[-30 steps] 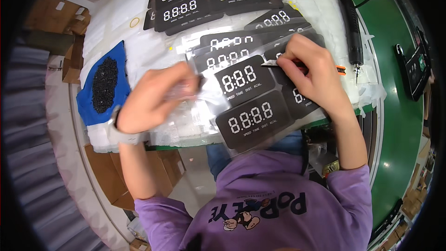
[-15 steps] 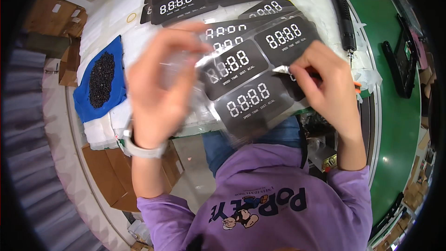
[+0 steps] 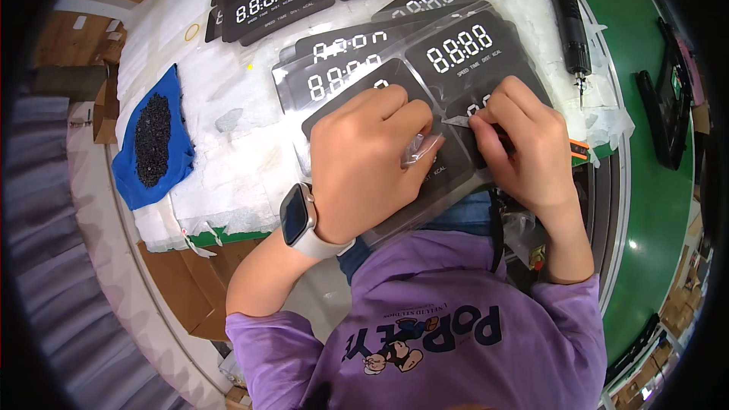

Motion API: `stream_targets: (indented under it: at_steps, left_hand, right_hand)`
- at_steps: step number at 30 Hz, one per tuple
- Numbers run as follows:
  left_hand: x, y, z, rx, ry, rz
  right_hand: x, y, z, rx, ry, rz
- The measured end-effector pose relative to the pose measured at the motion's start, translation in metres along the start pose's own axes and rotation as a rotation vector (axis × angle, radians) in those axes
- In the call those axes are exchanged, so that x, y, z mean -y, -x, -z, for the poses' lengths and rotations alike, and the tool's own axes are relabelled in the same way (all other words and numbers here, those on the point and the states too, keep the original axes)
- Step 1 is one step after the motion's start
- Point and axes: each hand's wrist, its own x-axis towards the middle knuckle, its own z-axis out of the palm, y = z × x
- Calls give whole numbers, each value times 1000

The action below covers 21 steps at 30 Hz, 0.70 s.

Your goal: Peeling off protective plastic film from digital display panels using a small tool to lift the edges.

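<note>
A sheet of black display panels (image 3: 474, 53) with white digit segments lies at the near edge of the table, under both hands. My left hand (image 3: 376, 144) is closed above its middle, with crumpled clear plastic film (image 3: 418, 149) showing between thumb and fingers. In my right hand (image 3: 524, 137) is a utility knife, its pointed metal blade (image 3: 456, 121) reaching left over the sheet between the panels. Its black-and-orange handle (image 3: 580, 149) comes out past the heel of the hand. More display sheets (image 3: 326, 83) lie partly beneath this one.
A stack of similar panels (image 3: 281, 11) lies at the far side of the white-covered table (image 3: 228, 91). On the left, a blue cloth (image 3: 178, 163) holds small black pieces (image 3: 154, 137). A black electric screwdriver (image 3: 566, 19) lies at right, beside a green surface (image 3: 638, 243).
My left hand, blurred and raised with fingers apart before, has come down right onto the sheet and closed on clear film. My right hand has stayed nearly in place with the knife.
</note>
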Motion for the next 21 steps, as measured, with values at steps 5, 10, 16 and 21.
stream_targets:
  at_steps: [5, 10, 16, 21]
  left_hand:
    - [-4, -1, 0, -16, -17, 4]
    - [-2, -5, -4, 6, 48, -18]
    - [4, -2, -2, 94, 48, -27]
    - [16, -2, 26, 273, 138, -238]
  right_hand:
    - [-1, 1, -5, -23, 22, 52]
    - [-6, 8, -8, -45, 47, 131]
    - [-3, 6, -7, -37, 41, 153]
    - [-6, 0, -4, 7, -12, 99]
